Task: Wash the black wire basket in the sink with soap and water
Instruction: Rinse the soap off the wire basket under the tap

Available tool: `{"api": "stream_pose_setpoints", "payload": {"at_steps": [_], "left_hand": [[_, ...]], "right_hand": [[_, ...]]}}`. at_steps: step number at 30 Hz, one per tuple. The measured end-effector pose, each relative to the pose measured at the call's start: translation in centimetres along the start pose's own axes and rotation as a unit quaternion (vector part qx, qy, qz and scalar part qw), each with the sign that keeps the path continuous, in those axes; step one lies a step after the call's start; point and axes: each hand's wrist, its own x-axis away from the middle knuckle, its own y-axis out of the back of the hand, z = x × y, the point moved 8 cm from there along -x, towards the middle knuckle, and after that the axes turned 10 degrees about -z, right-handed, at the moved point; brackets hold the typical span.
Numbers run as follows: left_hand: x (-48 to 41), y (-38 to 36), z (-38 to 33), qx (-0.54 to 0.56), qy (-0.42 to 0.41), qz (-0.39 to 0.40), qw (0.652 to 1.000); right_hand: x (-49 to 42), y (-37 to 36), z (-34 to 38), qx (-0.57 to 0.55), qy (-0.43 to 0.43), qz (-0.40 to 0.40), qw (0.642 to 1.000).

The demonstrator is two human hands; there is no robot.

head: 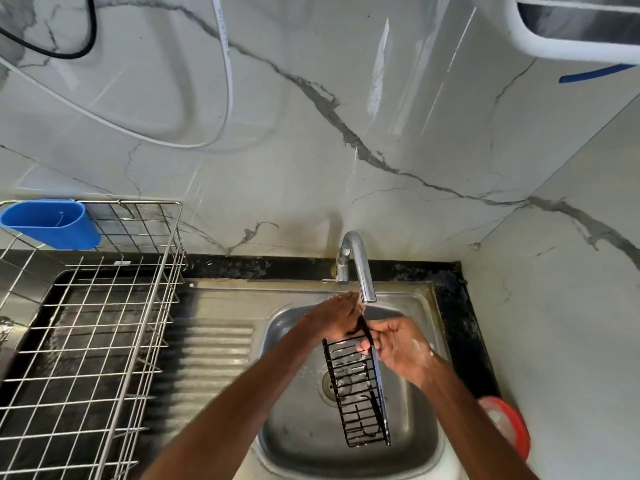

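Presently I am watching both hands holding the black wire basket [360, 393] tilted on end over the sink [294, 427]. Its upper end is sitting just under the spout of the faucet [362, 268], and its lower end is hanging above the basin floor, near the drain [328, 384]. The left hand [337, 317] is gripping the far upper end. The right hand [396, 349] is pinching the side rim, thumb laid across the wire (white suds are clinging to its back).

I am judging a slip to be the main risk: soapy fingers are getting little purchase on thin wire, and a dropped basket would be clattering into the basin. The upper end is also riding close to the spout and could be knocking against it on a careless turn. I cannot tell whether water is running. If rinsing is cut short, suds may be lodging in the wire crossings.
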Motion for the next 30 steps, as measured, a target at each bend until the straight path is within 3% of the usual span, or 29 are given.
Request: {"api": "stream_pose_setpoints", "payload": {"at_steps": [8,14,17,21,24,30], "left_hand": [[-1.2,0.4,0.6,0.047,0.073,-0.029,0.996],[-1.3,-1.4,-3.2,-0.083,-0.117,0.027,0.989],[-1.7,-1.4,-3.9,-0.073,-0.134,0.000,0.988],[-2.8,0.9,-1.8,0.027,-0.011,-0.100,0.995],[-2.4,0.0,-1.0,0.015,0.016,-0.072,0.997],[0.6,-5.2,-5.0,-0.158,-0.155,-0.014,0.975]], "right_hand": [[0.2,0.2,-0.5,0.022,-0.009,0.026,0.999],[-0.4,1.3,0.1,-0.011,0.019,-0.018,1.000],[-0.2,1.4,0.6,-0.016,0.032,-0.012,0.999],[0.6,0.5,0.2,0.013,0.032,0.041,0.999],[0.6,0.9,-0.5,0.039,0.035,0.038,0.998],[0.4,3.9,-1.7,0.034,0.039,-0.066,0.996]]}}
